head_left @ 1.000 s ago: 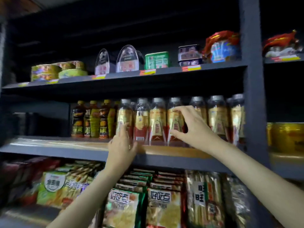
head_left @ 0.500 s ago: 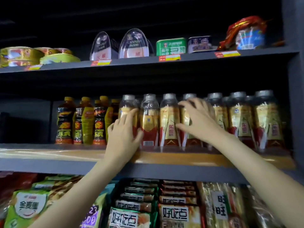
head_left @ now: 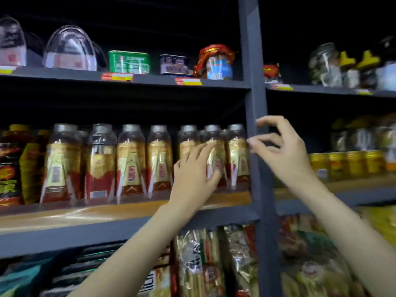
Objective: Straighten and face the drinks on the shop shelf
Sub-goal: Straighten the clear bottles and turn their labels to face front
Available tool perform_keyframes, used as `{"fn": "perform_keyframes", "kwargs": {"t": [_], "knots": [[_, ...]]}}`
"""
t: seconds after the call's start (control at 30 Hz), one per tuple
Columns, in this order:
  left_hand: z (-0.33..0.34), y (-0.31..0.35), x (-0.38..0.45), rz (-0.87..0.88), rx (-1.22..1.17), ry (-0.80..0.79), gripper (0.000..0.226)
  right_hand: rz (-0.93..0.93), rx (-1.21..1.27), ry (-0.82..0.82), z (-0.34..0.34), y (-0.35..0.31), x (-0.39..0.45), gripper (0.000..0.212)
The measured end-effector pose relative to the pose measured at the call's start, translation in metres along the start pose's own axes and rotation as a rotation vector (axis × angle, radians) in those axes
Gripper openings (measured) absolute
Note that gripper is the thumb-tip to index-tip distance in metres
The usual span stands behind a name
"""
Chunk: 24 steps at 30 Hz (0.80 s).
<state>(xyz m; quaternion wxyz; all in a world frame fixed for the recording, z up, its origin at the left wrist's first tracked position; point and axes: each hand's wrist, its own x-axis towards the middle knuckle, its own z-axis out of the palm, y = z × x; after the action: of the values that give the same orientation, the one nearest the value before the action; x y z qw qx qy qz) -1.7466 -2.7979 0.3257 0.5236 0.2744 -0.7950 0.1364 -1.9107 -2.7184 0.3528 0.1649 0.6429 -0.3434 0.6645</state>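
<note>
Broadly, the shelving (head_left: 254,103) fills the view, its dark upright post standing between the two hands. The middle shelf (head_left: 107,213) carries the task's drinks: a row of clear bottles (head_left: 130,163) with gold and red labels and grey caps, running from well left of the fingers to just behind them, up against the post. Further left stand darker bottles (head_left: 10,166). Above the fingers sit tins (head_left: 129,62) and domed packs; to the right, past the post, a row of gold cans (head_left: 347,165).

The left hand (head_left: 192,174) reaches in with fingers straight and slightly spread, its fingertips (head_left: 209,146) laid on the label of the second bottle from the post (head_left: 215,161); it does not curl round it. The right hand (head_left: 285,153) hangs in front of the post, fingers loosely curled and apart, pinching nothing.

My judgement is that the last bottles by the post are being faced. To do it well, turn each bottle by its body until the label front looks outward, keep it upright, draw it level with its neighbours' front line, and steady the adjoining bottle (head_left: 237,161) with the free hand so nothing tips.
</note>
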Motion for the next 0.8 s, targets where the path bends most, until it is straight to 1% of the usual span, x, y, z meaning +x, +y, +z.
{"fn": "perform_keyframes", "kwargs": {"t": [0.07, 0.1, 0.13, 0.17, 0.2, 0.27, 0.33, 0.4, 0.47, 0.5, 0.53, 0.6, 0.67, 0.73, 0.8], "knots": [[0.013, 0.022, 0.004, -0.007, -0.115, 0.089, 0.051, 0.027, 0.071, 0.093, -0.027, 0.017, 0.016, 0.024], [0.02, 0.034, 0.006, -0.005, -0.154, 0.127, 0.051, 0.055, 0.079, 0.112, -0.038, 0.031, 0.026, 0.025], [0.029, 0.044, 0.009, 0.0, -0.172, 0.161, 0.053, 0.088, 0.062, 0.094, -0.047, 0.048, 0.037, 0.027], [0.039, 0.055, 0.011, 0.003, -0.179, 0.192, 0.057, 0.126, 0.018, 0.03, -0.052, 0.066, 0.047, 0.031], [0.05, 0.064, 0.012, -0.015, -0.184, 0.211, 0.06, 0.172, -0.03, -0.082, -0.052, 0.084, 0.058, 0.037], [0.067, 0.079, 0.019, -0.06, -0.159, 0.211, 0.065, 0.242, -0.063, -0.383, -0.048, 0.11, 0.083, 0.054], [0.076, 0.088, 0.025, -0.104, -0.034, 0.194, 0.075, 0.241, -0.074, -0.639, -0.037, 0.124, 0.101, 0.073], [0.076, 0.089, 0.029, -0.131, 0.131, 0.189, 0.08, 0.178, -0.081, -0.777, -0.024, 0.132, 0.117, 0.085], [0.071, 0.092, 0.03, -0.168, 0.252, 0.165, 0.082, 0.156, -0.055, -0.878, -0.011, 0.139, 0.124, 0.092], [0.07, 0.093, 0.031, -0.195, 0.274, 0.148, 0.084, 0.164, -0.027, -0.9, -0.005, 0.142, 0.125, 0.091], [0.07, 0.095, 0.03, -0.218, 0.285, 0.136, 0.088, 0.187, 0.009, -0.888, 0.0, 0.145, 0.123, 0.089], [0.072, 0.098, 0.028, -0.231, 0.322, 0.142, 0.092, 0.216, 0.071, -0.77, 0.008, 0.149, 0.118, 0.082], [0.073, 0.1, 0.028, -0.244, 0.353, 0.148, 0.092, 0.206, 0.076, -0.663, 0.008, 0.15, 0.115, 0.08], [0.074, 0.1, 0.027, -0.258, 0.366, 0.148, 0.09, 0.159, 0.079, -0.608, -0.001, 0.148, 0.11, 0.079], [0.075, 0.098, 0.027, -0.244, 0.369, 0.151, 0.091, 0.046, 0.123, -0.564, -0.014, 0.142, 0.101, 0.076]]}}
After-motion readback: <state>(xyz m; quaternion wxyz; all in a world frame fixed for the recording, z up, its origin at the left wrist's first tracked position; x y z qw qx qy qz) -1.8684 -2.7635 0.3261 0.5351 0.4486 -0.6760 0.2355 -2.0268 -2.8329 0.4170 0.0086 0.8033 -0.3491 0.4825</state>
